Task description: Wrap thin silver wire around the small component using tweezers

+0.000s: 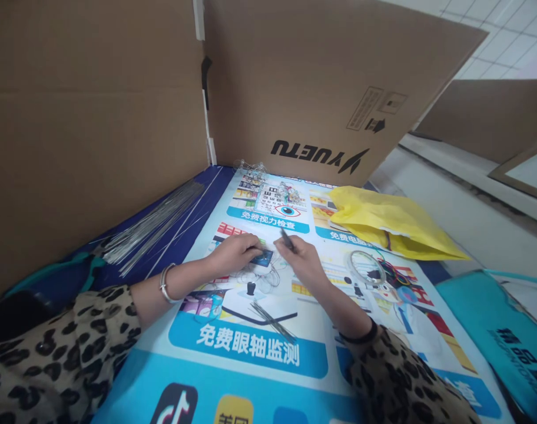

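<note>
Over the middle of a printed poster sheet (268,406), my left hand (235,253) is closed in a pinch. Whatever its fingertips grip is too small to make out; a small dark-blue patch (264,258) shows beside them. My right hand (302,256), just to the right, is closed around a dark pen-like tool (287,238) pointing up and left. The two hands are close but apart. Thin wire loops (271,278) lie beneath them. Nearer to me, a short bundle of thin wires (274,321) rests on the sheet.
Cardboard panels (295,76) wall off the back and left. Long straight wires (156,227) lie at left. To the right are a yellow bag (383,218), a wire coil (368,268), coloured cords (398,274) and a turquoise bag (484,330). Tangled wire (290,193) sits at the back.
</note>
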{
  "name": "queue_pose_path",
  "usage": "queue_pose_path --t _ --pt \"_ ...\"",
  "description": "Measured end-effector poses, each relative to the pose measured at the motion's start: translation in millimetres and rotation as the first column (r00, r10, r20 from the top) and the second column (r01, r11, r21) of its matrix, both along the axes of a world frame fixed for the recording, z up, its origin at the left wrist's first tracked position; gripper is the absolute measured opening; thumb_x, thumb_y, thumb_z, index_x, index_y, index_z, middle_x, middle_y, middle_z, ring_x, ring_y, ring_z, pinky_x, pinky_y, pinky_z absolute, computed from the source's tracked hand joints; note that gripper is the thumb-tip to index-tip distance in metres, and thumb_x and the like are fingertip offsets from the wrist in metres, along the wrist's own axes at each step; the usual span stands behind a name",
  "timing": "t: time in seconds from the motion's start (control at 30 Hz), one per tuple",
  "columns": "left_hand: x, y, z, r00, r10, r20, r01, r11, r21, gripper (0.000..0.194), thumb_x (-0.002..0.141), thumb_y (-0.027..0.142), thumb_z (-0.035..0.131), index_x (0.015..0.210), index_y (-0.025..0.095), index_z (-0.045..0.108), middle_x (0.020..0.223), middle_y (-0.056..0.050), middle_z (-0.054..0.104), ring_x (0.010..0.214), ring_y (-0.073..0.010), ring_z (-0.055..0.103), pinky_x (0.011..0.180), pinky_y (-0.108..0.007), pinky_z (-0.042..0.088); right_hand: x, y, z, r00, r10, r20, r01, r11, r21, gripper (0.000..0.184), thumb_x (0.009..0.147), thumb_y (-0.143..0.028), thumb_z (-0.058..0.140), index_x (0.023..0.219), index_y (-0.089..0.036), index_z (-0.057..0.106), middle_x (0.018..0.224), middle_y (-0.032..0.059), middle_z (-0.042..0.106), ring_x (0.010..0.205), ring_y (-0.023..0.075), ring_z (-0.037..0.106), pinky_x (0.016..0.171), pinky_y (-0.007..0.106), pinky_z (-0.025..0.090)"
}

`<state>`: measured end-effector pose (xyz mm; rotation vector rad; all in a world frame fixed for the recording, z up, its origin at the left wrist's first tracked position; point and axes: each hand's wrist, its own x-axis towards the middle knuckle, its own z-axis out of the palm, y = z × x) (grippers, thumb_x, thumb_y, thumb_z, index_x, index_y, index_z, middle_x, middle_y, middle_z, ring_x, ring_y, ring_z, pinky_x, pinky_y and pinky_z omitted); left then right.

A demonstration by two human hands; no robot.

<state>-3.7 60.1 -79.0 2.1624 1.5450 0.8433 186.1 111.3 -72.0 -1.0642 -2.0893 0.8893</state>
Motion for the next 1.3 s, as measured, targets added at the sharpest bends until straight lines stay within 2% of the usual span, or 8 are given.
queue_pose_path --t 0.1,0.27,0.37,0.5,0.67,0.87,1.07,1.3 --pt "-2 -1 -1.4 1.0 -0.02 -0.003 0.02 1.0 0.002 0.013 0.084 0.018 0.048 0.077 0.016 0.058 0.074 0.0 0.06 0.069 -0.011 0.055 0.063 -0.021 0.04 8 3 6.5 0.986 -0.096 -0.138 0.079 0.989 -0.125 0.035 0.08 -0.048 0.05 0.094 -0.019 0.063 0.087 0.0034 0.064 0.078 0.0156 0.055 0.067 0.027 0.042" --pt "-1 -2 -0.5 0.999 -0.02 -0.035 0.02 1.0 0.009 0.012 0.085 0.021 0.048 0.083 0.017 0.06 0.08 0.0 0.063 0.074 -0.0121 0.057 0.066 -0.022 0.043 21 7 8.1 0.978 -0.159 -0.138 0.131 0.972 -0.192 0.046 0.079 -0.053 0.05 0.106 -0.018 0.062 0.098 0.0064 0.065 0.083 0.0173 0.058 0.069 0.029 0.045" --pt "0 -4 1.0 0.998 -0.028 -0.058 0.031 0.999 0.036 0.015 0.086 0.024 0.048 0.092 0.02 0.061 0.087 0.0 0.065 0.079 -0.0128 0.059 0.07 -0.023 0.044 28 7 1.2 0.972 -0.201 -0.121 0.18 0.97 -0.161 0.044 0.079 -0.053 0.049 0.102 -0.019 0.064 0.104 0.0061 0.064 0.083 0.0169 0.058 0.07 0.029 0.045" --pt "0 -5 0.8 0.994 -0.058 -0.094 0.065 0.995 0.073 0.021 0.088 0.029 0.046 0.099 0.022 0.062 0.097 -0.001 0.067 0.089 -0.0143 0.06 0.077 -0.025 0.045 32 3 -6.8 0.976 -0.212 -0.055 0.208 0.976 -0.07 0.043 0.08 -0.053 0.047 0.101 -0.019 0.063 0.093 0.0047 0.066 0.078 0.0168 0.058 0.069 0.029 0.045" --pt "1 -5 -0.4 0.992 -0.048 -0.12 0.059 0.994 0.087 0.022 0.089 0.027 0.044 0.094 0.021 0.064 0.093 0.0 0.068 0.087 -0.0141 0.06 0.075 -0.024 0.045 31 -1 4.7 0.973 -0.078 0.217 0.044 0.987 0.155 0.04 0.084 -0.048 0.042 0.107 -0.02 0.06 0.098 0.0054 0.066 0.083 0.0175 0.061 0.075 0.029 0.044" --pt "4 -8 2.4 0.986 -0.014 -0.165 0.034 0.993 0.117 0.021 0.086 0.02 0.043 0.078 0.019 0.063 0.076 0.0 0.065 0.072 -0.0124 0.057 0.065 -0.022 0.041 31 -12 33.6 0.766 -0.083 0.638 -0.112 0.959 0.26 0.042 0.088 -0.053 0.036 0.107 -0.025 0.06 0.095 0.0053 0.065 0.088 0.0194 0.06 0.071 0.027 0.042" --pt "4 -9 3.1 0.985 0.005 -0.171 0.009 0.996 0.083 0.021 0.086 0.023 0.043 0.079 0.019 0.062 0.076 0.0 0.064 0.072 -0.0125 0.057 0.064 -0.022 0.04 25 -24 40.2 0.543 -0.135 0.829 -0.232 0.925 0.303 0.042 0.088 -0.054 0.034 0.104 -0.027 0.062 0.087 0.0065 0.061 0.081 0.0192 0.058 0.066 0.027 0.039" --pt "4 -9 5.8 0.991 0.011 -0.136 -0.006 0.999 0.043 0.02 0.087 0.025 0.044 0.085 0.02 0.063 0.083 0.0 0.067 0.076 -0.0131 0.06 0.066 -0.022 0.042 29 -23 38.4 0.502 -0.072 0.862 -0.322 0.909 0.263 0.027 0.084 -0.042 0.049 0.095 -0.022 0.063 0.089 0.0069 0.061 0.086 0.0207 0.056 0.072 0.029 0.038"
